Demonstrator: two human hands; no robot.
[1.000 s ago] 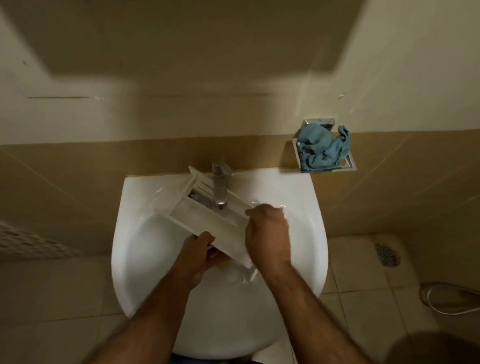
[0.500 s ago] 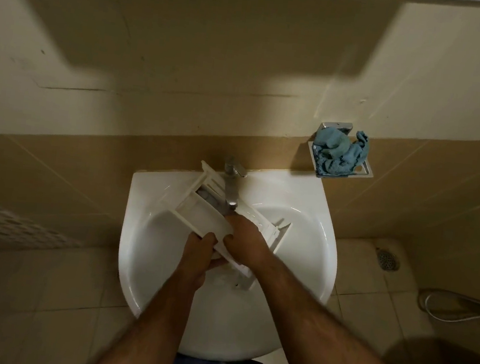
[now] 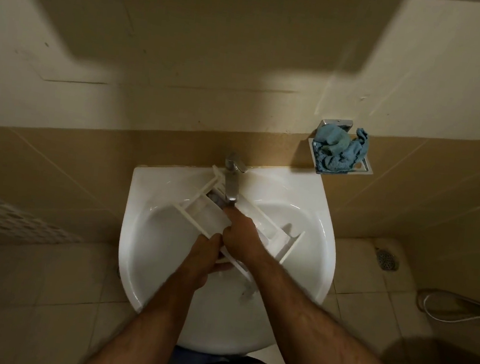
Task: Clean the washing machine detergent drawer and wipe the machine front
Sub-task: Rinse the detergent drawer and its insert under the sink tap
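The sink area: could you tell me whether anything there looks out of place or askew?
Only mildly. The blue cloth is bunched up in the wall-mounted metal holder right of the tap. The detergent drawer lies diagonally across the sink, held by both hands. No spill or damage shows.

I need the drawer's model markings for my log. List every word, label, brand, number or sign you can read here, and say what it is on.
None can be read.
Detergent drawer: white plastic, no legible marking; partly covered by the left hand and right hand.
Faucet: no visible brand.
Sink, blue cloth and wall tiles: no text.
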